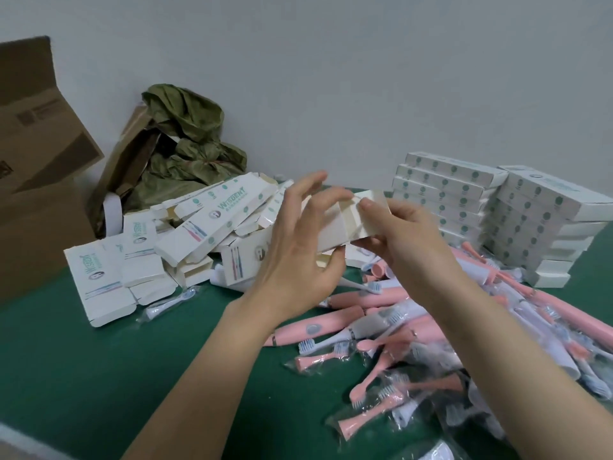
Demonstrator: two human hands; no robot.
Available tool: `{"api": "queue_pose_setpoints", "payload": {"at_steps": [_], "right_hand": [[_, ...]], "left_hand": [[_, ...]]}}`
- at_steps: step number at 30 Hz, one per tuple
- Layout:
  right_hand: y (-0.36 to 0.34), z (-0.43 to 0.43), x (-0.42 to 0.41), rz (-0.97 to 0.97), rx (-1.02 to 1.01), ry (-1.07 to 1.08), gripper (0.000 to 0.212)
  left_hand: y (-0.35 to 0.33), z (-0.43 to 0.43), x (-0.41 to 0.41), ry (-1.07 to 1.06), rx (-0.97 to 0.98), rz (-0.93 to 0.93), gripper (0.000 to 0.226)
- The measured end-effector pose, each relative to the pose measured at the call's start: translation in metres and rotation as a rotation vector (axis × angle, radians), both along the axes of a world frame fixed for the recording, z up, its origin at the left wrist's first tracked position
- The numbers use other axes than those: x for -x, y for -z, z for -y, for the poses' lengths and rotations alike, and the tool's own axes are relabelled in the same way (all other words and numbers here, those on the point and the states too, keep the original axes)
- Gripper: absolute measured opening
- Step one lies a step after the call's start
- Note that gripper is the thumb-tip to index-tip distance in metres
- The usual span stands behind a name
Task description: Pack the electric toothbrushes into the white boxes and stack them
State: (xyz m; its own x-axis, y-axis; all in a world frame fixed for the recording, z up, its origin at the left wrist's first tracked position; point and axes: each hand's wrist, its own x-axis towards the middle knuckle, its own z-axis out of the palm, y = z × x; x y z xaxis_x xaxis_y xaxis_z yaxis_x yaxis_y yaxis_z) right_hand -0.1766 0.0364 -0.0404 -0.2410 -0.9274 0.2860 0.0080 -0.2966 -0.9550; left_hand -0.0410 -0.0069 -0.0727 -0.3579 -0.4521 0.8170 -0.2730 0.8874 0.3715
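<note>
Above the table I hold a white box (pixel 335 224) between both hands. My left hand (pixel 295 254) grips its body, thumb underneath and fingers spread over the top. My right hand (pixel 403 234) pinches the open end flap (pixel 368 210). Below lies a heap of pink and white electric toothbrushes (pixel 381 327) and bagged brush heads (pixel 374 386). Empty white boxes (pixel 205 227) are piled at centre left. Two stacks of closed white boxes (pixel 497 210) stand at the right by the wall.
The table has a green cover (pixel 99 376). A brown cardboard carton (pixel 36 167) stands at the far left. Crumpled olive-green wrapping (pixel 189 144) leans against the grey wall behind the empty boxes.
</note>
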Motion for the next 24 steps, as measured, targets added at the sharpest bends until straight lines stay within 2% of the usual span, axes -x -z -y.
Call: {"api": "queue_pose_setpoints", "payload": {"at_steps": [3, 5, 9, 13, 14, 17, 19, 24], "right_hand": [[0.003, -0.001, -0.005, -0.056, 0.031, -0.034, 0.025], [0.004, -0.002, -0.006, -0.047, 0.021, -0.018, 0.024], [0.006, 0.001, -0.006, 0.031, -0.019, -0.037, 0.018], [0.006, 0.003, -0.006, 0.032, -0.041, -0.052, 0.017], [0.006, 0.002, -0.004, 0.046, -0.049, -0.061, 0.018], [0.006, 0.002, 0.003, 0.087, -0.082, -0.118, 0.022], [0.008, 0.002, 0.003, 0.13, -0.09, -0.173, 0.025], [0.005, 0.008, 0.003, 0.328, -0.134, -0.294, 0.034]], "left_hand": [[-0.006, -0.006, 0.0, -0.052, 0.066, 0.126, 0.039], [-0.009, -0.01, -0.002, -0.145, -0.002, 0.14, 0.028], [-0.014, -0.012, -0.004, -0.187, -0.112, 0.016, 0.034], [-0.018, -0.008, -0.006, -0.2, -0.173, 0.069, 0.015], [-0.018, -0.008, -0.007, -0.176, -0.194, 0.099, 0.017], [-0.016, -0.01, -0.009, -0.126, -0.22, 0.217, 0.047], [-0.016, -0.01, -0.01, -0.15, -0.194, 0.231, 0.058], [-0.016, -0.012, -0.013, -0.238, -0.052, 0.102, 0.045]]}}
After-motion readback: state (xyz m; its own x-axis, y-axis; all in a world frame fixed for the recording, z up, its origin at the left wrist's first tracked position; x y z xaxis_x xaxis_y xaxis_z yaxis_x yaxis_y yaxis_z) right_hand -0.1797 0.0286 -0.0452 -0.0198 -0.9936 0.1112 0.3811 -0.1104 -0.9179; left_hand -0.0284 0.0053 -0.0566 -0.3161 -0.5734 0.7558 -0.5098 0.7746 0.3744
